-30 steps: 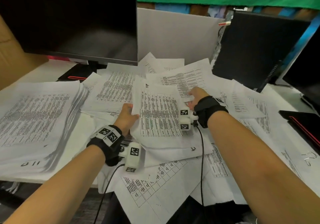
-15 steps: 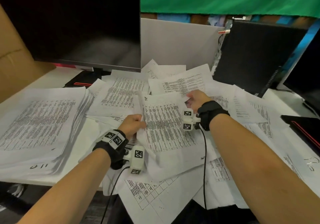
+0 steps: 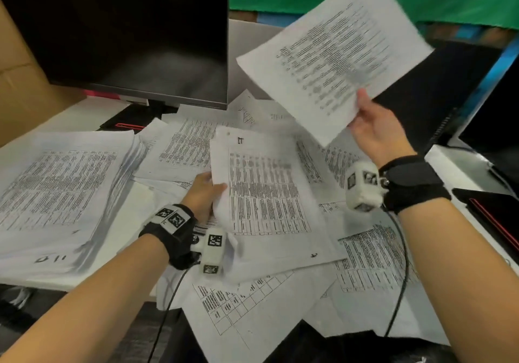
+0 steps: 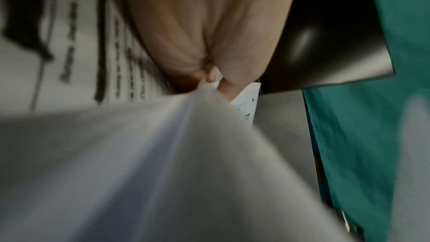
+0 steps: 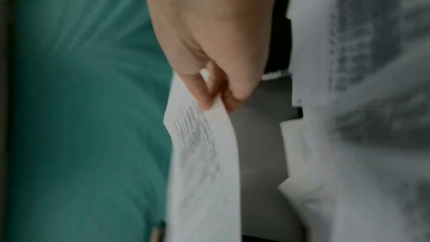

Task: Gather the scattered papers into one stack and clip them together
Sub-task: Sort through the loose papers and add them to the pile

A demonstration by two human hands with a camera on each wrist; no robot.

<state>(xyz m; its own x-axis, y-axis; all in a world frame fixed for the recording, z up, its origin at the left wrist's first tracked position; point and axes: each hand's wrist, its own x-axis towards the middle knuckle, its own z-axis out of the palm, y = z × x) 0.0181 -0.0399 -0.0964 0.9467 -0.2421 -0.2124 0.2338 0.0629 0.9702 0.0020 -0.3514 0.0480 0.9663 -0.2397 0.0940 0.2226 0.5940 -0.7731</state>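
Note:
Printed white papers (image 3: 373, 259) lie scattered over the desk. My right hand (image 3: 373, 127) is raised and pinches the near edge of one printed sheet (image 3: 334, 51) held up in the air; the right wrist view shows thumb and fingers (image 5: 209, 89) nipping that sheet (image 5: 204, 154). My left hand (image 3: 205, 191) grips the left edge of a small bundle of sheets (image 3: 269, 194) at the desk's centre, thumb on top. In the left wrist view the bundle (image 4: 163, 154) runs out from the pinching fingers (image 4: 209, 73). No clip is in view.
A thick pile of papers (image 3: 61, 194) lies at the left. A dark monitor (image 3: 126, 31) stands behind, another dark screen (image 3: 438, 96) at the right, a black device with a red line (image 3: 494, 216) at the right edge. Sheets overhang the desk's front edge (image 3: 238, 315).
My right hand has lifted one sheet off the desk and up to the right. My left hand has kept its hold on the central bundle's left edge.

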